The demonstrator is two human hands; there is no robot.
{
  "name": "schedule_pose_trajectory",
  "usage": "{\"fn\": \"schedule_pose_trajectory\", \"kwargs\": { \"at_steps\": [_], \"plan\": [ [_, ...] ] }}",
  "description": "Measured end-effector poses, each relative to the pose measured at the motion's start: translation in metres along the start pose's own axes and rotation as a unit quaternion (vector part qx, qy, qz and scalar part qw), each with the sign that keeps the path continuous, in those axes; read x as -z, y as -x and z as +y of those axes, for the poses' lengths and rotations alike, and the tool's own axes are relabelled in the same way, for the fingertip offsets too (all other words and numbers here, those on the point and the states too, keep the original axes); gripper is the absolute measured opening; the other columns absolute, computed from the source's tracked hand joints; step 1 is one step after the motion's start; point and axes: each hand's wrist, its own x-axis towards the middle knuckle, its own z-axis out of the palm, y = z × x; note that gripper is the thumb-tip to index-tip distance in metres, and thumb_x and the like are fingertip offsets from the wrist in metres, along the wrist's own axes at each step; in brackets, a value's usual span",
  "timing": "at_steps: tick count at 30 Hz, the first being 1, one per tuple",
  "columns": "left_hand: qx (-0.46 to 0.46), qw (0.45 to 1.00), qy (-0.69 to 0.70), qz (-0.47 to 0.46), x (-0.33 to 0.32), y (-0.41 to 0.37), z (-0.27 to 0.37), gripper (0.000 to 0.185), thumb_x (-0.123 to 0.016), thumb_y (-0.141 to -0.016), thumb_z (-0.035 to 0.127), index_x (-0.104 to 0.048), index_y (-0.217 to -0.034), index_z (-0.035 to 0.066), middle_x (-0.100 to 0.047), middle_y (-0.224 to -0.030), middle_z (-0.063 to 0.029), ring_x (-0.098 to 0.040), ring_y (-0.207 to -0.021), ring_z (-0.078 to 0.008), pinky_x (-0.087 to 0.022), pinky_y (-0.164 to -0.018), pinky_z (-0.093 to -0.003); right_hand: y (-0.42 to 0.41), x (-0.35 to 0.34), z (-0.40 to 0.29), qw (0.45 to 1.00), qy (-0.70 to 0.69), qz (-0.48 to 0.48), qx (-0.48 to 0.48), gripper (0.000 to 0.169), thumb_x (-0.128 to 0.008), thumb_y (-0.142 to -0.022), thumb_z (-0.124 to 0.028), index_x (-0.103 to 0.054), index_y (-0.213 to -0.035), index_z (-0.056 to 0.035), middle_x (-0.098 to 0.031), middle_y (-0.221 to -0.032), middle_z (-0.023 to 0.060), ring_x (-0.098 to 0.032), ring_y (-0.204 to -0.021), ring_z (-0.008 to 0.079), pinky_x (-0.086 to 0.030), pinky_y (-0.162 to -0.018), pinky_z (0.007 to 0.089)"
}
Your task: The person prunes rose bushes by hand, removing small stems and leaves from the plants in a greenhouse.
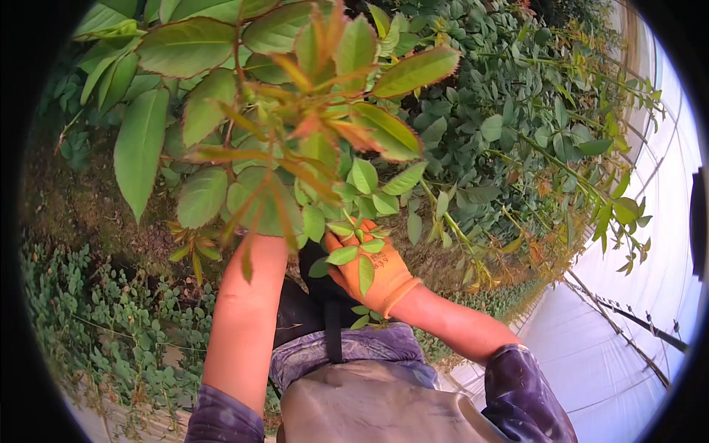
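Note:
My right hand (pixel 374 271) wears an orange knitted glove with printed marks on its back. It is among the leaves of a green shoot (pixel 360 243), some of which lie across the glove. Its fingers are partly covered, so whether they grip a stem cannot be made out. Behind large rose leaves (pixel 263 202) my left hand is hidden; only the bare left forearm (pixel 249 310) shows, reaching up into the foliage. Close to the camera, a reddish young shoot tip (pixel 316 127) covers part of the view.
Dense rose bushes (pixel 471 133) fill the upper right, with long stems (pixel 565 166) arching outward. Lower foliage (pixel 122 315) grows at the left beside brown soil (pixel 83 205). White sheeting (pixel 615 338) of a greenhouse with a dark pipe (pixel 642 324) stands at the right.

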Motion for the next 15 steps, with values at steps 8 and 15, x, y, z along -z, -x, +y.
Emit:
{"fn": "schedule_pose_trajectory", "kwargs": {
  "at_steps": [8,15],
  "plan": [
    [0.087,0.994,0.033,-0.064,0.038,-0.023,0.007,0.049,-0.066,-0.097,0.037,-0.057,-0.132,0.003,-0.063,-0.127,-0.0206,-0.067,-0.112,-0.0346,-0.061,-0.085,-0.0537,0.026,0.013,-0.011,0.997,-0.066,0.023,-0.043,0.053,-0.071,-0.085,-0.027,-0.058,-0.132,-0.0064,-0.054,-0.140,0.0161,-0.049,-0.133,0.0368,-0.038,-0.114,0.0513],
    [0.132,0.956,0.173,-0.197,0.082,-0.032,0.030,0.052,-0.062,-0.102,0.036,-0.053,-0.140,0.002,-0.061,-0.133,-0.0212,-0.066,-0.114,-0.0341,-0.062,-0.085,-0.0554,0.054,0.041,0.011,0.989,-0.135,0.034,-0.046,0.057,-0.073,-0.085,-0.028,-0.056,-0.135,-0.0077,-0.049,-0.148,0.0165,-0.048,-0.136,0.0371,-0.041,-0.109,0.0498]
  ]
}}
